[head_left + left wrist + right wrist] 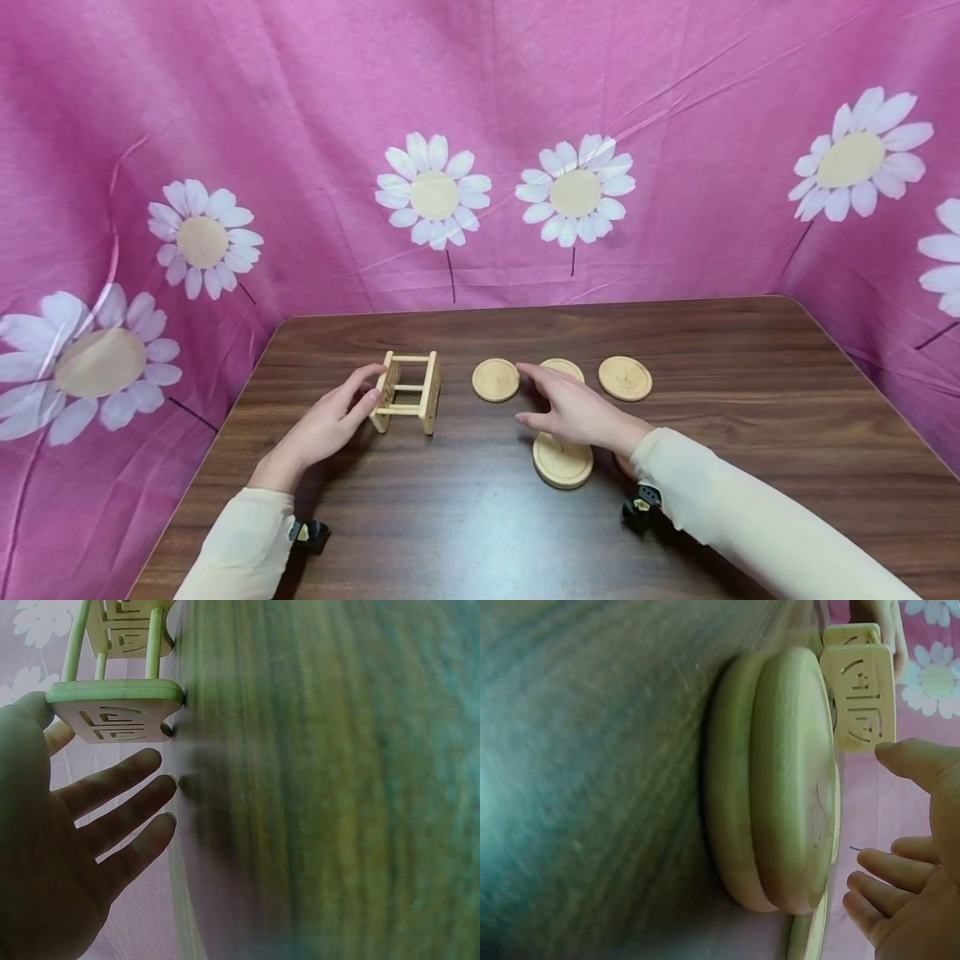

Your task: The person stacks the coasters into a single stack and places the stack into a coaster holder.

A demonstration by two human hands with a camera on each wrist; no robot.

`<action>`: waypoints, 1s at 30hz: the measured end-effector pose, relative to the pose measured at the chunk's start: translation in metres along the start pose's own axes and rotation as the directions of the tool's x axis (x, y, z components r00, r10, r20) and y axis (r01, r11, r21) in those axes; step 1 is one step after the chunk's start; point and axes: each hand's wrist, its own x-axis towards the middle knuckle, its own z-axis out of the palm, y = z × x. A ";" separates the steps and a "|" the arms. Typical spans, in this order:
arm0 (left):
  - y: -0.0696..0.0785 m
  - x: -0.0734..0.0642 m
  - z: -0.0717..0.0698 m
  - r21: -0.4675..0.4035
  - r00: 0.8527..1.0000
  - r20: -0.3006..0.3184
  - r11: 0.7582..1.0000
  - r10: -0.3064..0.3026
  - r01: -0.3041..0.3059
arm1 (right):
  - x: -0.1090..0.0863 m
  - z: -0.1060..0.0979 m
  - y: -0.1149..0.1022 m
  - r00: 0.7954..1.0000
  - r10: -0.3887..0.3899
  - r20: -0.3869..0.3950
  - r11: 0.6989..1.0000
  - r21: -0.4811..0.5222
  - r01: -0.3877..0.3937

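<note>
A small light-wood rack (407, 410), two cut-out end panels joined by round rods, stands on the left of the table. My left hand (330, 425) is at its left panel (120, 712), with thumb and index fingertips against it; the other three fingers spread straight in the left wrist view. My right hand (573, 404) hovers with relaxed fingers over round wooden coasters, its palm bare in the right wrist view. Under it lies a stack of two coasters (562, 465). Another coaster (564, 367) shows partly behind the hand, and a coaster (495, 381) lies left of its fingertips.
To the right at the back lies one more coaster (625, 378). The edge of a round piece (624, 467) peeks out beneath the right wrist, mostly hidden. Pink flowered cloth (495, 100) hangs behind and beside the dark wooden table (420, 525).
</note>
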 end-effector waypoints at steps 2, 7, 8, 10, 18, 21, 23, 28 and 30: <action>0.001 0.000 0.000 0.001 1.000 -0.002 1.000 0.006 -0.006 | 0.002 -0.001 0.000 1.000 -0.007 -0.003 1.000 -0.004 0.007; 0.002 0.001 -0.001 0.001 1.000 -0.003 1.000 0.014 -0.014 | 0.008 0.002 0.003 1.000 -0.023 -0.012 1.000 -0.009 0.023; 0.003 0.001 -0.001 0.000 1.000 -0.002 1.000 0.014 -0.014 | 0.010 0.002 0.004 1.000 -0.026 -0.012 1.000 -0.007 0.025; 0.004 0.001 -0.001 -0.002 1.000 -0.001 1.000 0.013 -0.013 | 0.012 0.003 0.006 1.000 -0.025 -0.008 1.000 -0.006 0.025; 0.005 0.000 -0.001 0.003 1.000 0.002 1.000 0.001 -0.001 | 0.019 0.004 0.010 1.000 -0.029 -0.002 1.000 0.007 0.029; 0.005 0.000 -0.001 0.006 1.000 0.003 1.000 0.000 0.000 | 0.022 0.003 0.011 1.000 -0.028 -0.006 1.000 0.012 0.029; 0.004 -0.001 -0.001 0.008 1.000 0.003 1.000 0.001 -0.002 | 0.023 0.003 0.012 1.000 -0.019 -0.005 1.000 0.014 0.019; 0.004 -0.001 -0.001 0.008 1.000 0.002 1.000 -0.001 0.001 | 0.027 0.004 0.015 1.000 -0.015 0.010 1.000 0.003 0.015; 0.004 -0.001 -0.002 0.007 1.000 0.002 1.000 -0.007 0.007 | 0.029 0.005 0.016 1.000 -0.016 0.024 1.000 0.005 0.016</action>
